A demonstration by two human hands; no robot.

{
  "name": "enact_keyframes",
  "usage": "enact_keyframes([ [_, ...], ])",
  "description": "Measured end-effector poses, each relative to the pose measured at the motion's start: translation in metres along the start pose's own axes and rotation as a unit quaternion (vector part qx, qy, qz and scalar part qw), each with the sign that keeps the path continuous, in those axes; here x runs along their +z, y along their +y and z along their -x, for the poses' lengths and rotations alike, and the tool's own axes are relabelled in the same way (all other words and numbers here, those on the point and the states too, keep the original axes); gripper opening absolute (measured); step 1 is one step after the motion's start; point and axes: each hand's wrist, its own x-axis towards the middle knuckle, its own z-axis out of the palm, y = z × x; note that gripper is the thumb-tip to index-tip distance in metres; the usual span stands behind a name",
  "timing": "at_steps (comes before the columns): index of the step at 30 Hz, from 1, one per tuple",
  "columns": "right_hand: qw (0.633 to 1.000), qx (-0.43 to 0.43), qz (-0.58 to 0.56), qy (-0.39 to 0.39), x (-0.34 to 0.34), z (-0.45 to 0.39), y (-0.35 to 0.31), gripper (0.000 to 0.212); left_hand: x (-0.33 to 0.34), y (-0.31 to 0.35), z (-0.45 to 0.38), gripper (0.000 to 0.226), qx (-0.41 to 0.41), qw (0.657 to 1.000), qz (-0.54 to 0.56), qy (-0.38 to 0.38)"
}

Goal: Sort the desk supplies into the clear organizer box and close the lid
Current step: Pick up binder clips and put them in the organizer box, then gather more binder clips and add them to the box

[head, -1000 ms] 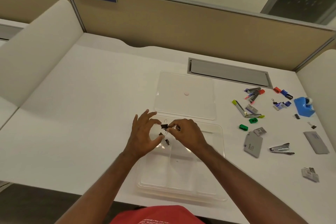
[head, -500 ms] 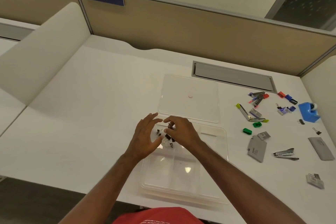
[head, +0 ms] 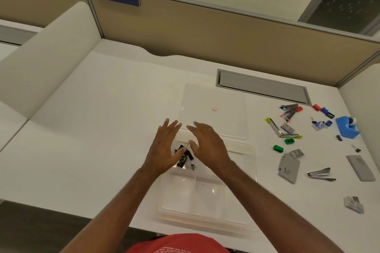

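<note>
The clear organizer box [head: 207, 201] lies at the desk's front edge, divided into compartments. Several black binder clips [head: 185, 157] lie in its far left compartment. My left hand [head: 164, 146] and my right hand [head: 207, 144] hover just above those clips, fingers straight and spread, holding nothing. The clear lid [head: 216, 109] lies flat on the desk right behind the box, with a small pink dot on it. More loose supplies are spread to the right: staplers [head: 321, 174], a grey card holder [head: 289, 167], green clips [head: 278, 148] and a blue tape dispenser [head: 347, 126].
A grey cable hatch [head: 263, 86] is set into the desk behind the lid. Tan partition walls close the back, and a white divider [head: 47, 57] rises at the left. Small binder clips [head: 356, 148] and a grey case [head: 360, 167] lie near the right edge.
My right hand let go of the black binder clip it pinched; the clip now lies in the box with the others. Both hands have opened and lifted above the compartment.
</note>
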Motion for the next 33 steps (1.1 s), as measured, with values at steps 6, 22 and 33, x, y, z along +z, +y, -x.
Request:
enact_keyframes([
  [6,0.992,0.001,0.122,-0.024,-0.003,-0.006,0.020,0.079,0.000,0.014,-0.025,0.078,0.001,1.000,-0.003,-0.019],
  [22,0.989,0.089,0.118,-0.007,-0.045,0.009,0.108,0.083,0.054,0.072,-0.086,0.087,0.036,0.993,-0.014,-0.114],
  [33,0.980,0.158,0.120,0.013,-0.078,0.042,0.202,0.083,0.119,0.153,-0.116,0.084,0.053,0.985,-0.030,-0.161],
])
